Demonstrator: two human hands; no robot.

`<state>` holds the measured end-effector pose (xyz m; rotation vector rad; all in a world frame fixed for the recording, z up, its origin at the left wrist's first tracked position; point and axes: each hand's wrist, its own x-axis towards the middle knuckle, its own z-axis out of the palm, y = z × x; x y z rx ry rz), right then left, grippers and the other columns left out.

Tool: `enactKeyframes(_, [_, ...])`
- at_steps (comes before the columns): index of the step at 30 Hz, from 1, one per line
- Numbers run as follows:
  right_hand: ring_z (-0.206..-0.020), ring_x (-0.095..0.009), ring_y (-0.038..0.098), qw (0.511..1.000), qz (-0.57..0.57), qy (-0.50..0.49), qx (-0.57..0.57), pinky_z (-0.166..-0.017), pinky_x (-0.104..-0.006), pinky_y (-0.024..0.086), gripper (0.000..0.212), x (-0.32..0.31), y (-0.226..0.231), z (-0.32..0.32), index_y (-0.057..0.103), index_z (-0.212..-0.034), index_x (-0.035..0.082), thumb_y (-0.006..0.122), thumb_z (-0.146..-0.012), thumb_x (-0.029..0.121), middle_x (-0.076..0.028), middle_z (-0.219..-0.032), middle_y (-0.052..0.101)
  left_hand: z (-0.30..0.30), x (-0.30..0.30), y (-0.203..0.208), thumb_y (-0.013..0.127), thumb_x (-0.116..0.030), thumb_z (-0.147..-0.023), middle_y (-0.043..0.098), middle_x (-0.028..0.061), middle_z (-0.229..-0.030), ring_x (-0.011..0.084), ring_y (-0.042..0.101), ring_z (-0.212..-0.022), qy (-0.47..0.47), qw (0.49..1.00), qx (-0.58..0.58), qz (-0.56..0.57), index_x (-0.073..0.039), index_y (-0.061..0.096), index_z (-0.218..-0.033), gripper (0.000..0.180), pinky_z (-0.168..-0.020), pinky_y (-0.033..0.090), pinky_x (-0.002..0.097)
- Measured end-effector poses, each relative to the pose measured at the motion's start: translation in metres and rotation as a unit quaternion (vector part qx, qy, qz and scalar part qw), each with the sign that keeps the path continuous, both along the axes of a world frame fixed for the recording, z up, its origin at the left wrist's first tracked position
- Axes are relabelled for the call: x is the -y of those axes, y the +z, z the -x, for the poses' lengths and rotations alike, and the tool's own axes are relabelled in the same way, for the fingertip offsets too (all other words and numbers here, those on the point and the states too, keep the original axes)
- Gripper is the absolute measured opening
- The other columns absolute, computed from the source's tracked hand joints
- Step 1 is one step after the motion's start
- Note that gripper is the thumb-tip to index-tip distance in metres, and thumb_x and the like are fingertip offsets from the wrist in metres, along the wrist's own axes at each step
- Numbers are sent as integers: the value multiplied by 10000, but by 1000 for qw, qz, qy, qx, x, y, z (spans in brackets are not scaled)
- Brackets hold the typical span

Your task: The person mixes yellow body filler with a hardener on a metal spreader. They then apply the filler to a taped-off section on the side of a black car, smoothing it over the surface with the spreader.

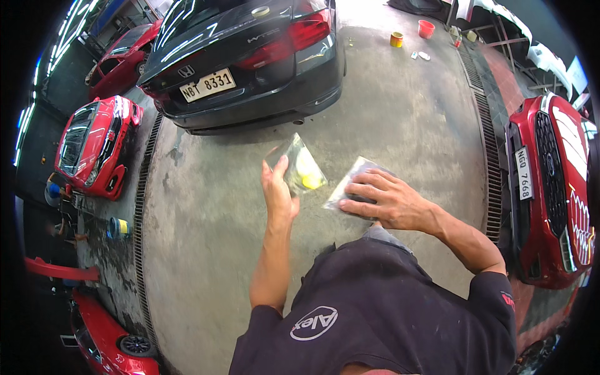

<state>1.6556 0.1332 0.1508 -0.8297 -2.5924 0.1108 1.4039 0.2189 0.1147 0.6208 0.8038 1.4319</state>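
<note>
My left hand [279,186] grips a clear, square-cornered flat sheet [292,147] by its left side, thumb on top. On the sheet lies a pale, putty-like blob [305,164] with a bright yellow patch at its near end. To the right, my right hand [392,201] is closed over a second flat, pale, squarish piece [347,182] with clear-looking edges, its fingers lying across the top. The fingers hide much of this piece, so its exact kind cannot be made out. A gap separates the two flat pieces, both in front of my torso.
A dark car [250,94] stands close ahead, with a roll of tape [260,12] on its trunk. Red cars [100,147] line the left; another red car [550,187] is at right. A yellow can [396,40] and red bucket [426,29] stand far right. Grated drains [147,187] edge the concrete floor.
</note>
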Motion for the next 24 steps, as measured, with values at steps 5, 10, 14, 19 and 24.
enactKeyframes(5, [-1441,-360,432,982,-31,44,-180,-1178,-583,360,652,3,-4,24,596,-1446,183,686,-802,141,-120,-1492,498,-27,19,2,565,-74,-1000,700,108,-1112,217,716,-985,-171,975,123,72,-61,576,-1213,213,-866,594,355])
enactKeyframes(10, [-1409,-357,446,995,-35,-92,26,-1174,-585,364,724,-12,-30,-45,612,-1418,176,675,-722,-12,-99,-1467,502,-22,36,15,521,-46,-985,696,109,-1152,208,709,-1007,-126,991,18,40,-59,570,-1288,308,-901,596,371])
enactKeyframes(14, [-1359,-325,486,986,-148,-72,-41,-1170,-558,383,670,4,8,-14,588,-1440,238,646,-795,63,-74,-1430,524,-29,29,9,526,-45,-993,696,89,-1119,151,679,-987,-85,992,-67,-57,-34,590,-1285,299,-889,563,310])
enactKeyframes(19, [-1355,-299,501,995,-50,-28,86,-1183,-566,379,603,18,-12,-23,615,-1421,258,674,-828,167,-37,-1436,545,-41,17,-19,528,-44,-1006,693,60,-1090,105,624,-998,-95,971,-177,-127,-6,624,-1257,271,-909,500,262])
enactKeyframes(24, [-1357,-303,488,996,-31,-55,68,-1197,-544,374,647,21,-13,-13,592,-1447,266,687,-817,157,-44,-1440,529,-47,36,-6,527,-46,-1015,695,76,-1124,129,646,-1021,-124,957,-205,-161,-16,615,-1276,277,-909,527,274])
